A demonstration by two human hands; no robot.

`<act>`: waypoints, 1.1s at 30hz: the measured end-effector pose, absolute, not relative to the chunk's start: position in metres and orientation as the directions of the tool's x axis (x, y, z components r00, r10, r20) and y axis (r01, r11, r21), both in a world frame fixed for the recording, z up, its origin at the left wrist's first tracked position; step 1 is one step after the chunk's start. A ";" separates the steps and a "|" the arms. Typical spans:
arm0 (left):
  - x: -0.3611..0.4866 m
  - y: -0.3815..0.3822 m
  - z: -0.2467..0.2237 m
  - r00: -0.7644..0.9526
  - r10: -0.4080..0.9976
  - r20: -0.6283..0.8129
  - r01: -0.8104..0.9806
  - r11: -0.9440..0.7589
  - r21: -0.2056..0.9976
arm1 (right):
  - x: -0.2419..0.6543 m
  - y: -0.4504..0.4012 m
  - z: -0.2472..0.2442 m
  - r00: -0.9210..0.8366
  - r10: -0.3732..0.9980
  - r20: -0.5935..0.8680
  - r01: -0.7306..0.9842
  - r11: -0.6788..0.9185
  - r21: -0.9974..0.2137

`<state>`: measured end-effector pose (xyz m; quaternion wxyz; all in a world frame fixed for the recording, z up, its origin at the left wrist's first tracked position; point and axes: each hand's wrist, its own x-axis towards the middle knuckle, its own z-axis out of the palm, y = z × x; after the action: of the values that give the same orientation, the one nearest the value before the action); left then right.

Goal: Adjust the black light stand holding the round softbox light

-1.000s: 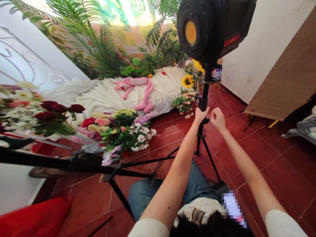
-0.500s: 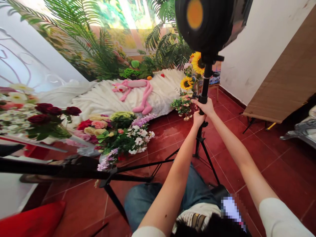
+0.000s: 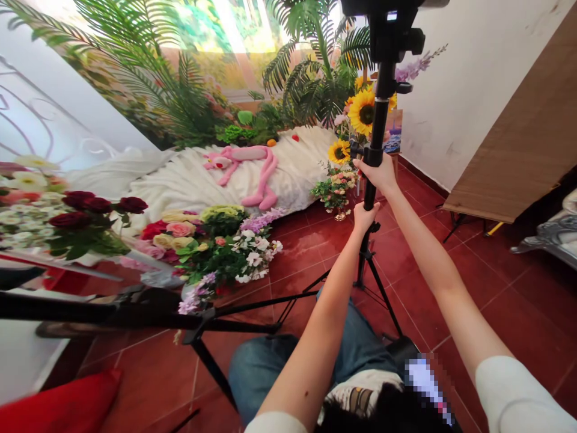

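Observation:
A black light stand (image 3: 381,123) rises in front of me, with a dark lamp head (image 3: 391,7) at its top, mostly cut off by the upper edge of the view. My left hand (image 3: 363,218) is closed round the lower part of the pole. Higher up, my right hand (image 3: 380,175) grips the pole just under a black collar with a knob. The stand's legs (image 3: 383,294) spread on the red tiled floor beyond my knees.
Flowers (image 3: 225,240) crowd the left side. A pink plush toy (image 3: 252,155) lies on white cloth (image 3: 189,180). Sunflowers (image 3: 362,112) stand behind the pole. Another black stand (image 3: 135,313) crosses the lower left. A brown board (image 3: 509,132) leans at right.
The upper pole and lamp head have risen, so more pole shows. My right hand has moved up with the collar, away from my left hand, which stays low.

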<state>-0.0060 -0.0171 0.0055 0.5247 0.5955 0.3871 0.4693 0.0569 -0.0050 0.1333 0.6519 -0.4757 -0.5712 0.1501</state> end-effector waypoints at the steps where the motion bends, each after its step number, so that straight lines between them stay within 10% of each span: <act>1: -0.005 -0.017 0.005 0.252 0.956 0.150 -0.029 -0.148 0.989 | 0.056 -0.008 0.133 0.306 0.736 0.604 0.359 0.498 -0.789; 27: -0.004 -0.014 0.003 0.284 0.942 0.178 -0.033 -0.175 0.984 | 0.050 -0.144 -0.011 0.273 0.750 0.602 0.766 0.209 -0.608; 33: -0.005 -0.014 0.004 0.277 0.946 0.169 -0.043 -0.163 0.986 | 0.045 -0.144 -0.011 0.397 0.770 0.499 0.569 0.221 -0.792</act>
<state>-0.0047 -0.0139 0.0042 0.5265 0.6011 0.3757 0.4694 0.0446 -0.1437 -0.0105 0.5627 -0.6178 -0.5420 0.0894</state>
